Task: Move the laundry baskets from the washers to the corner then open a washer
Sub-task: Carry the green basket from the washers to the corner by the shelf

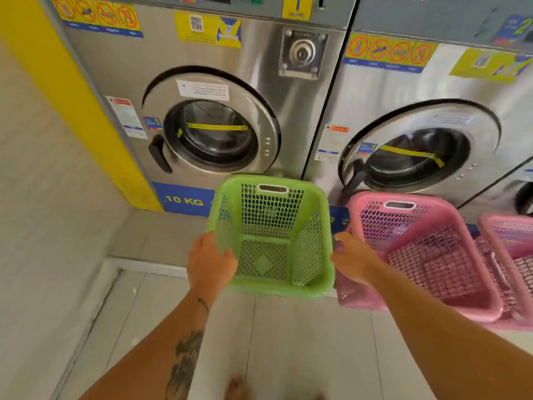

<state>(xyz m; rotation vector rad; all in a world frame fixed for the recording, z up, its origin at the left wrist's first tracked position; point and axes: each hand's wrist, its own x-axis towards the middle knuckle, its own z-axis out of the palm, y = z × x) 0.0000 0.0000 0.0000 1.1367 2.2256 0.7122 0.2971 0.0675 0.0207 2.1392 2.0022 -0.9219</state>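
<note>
An empty green laundry basket [268, 223] stands in front of washer 1 [213, 131], whose round door is shut. My left hand [209, 262] grips the basket's left rim. My right hand [353, 259] is on its right rim, fingers curled over the edge. Beside it to the right a pink basket [427, 249] sits in front of washer 2 [415, 157], door also shut. A second pink basket [510, 243] is cut off by the right frame edge.
A yellow pillar [66, 90] and a pale tiled wall [37, 197] form a corner at the left of washer 1. A raised tiled step [161, 235] runs under the washers. Light floor tiles [288, 342] lie beneath me.
</note>
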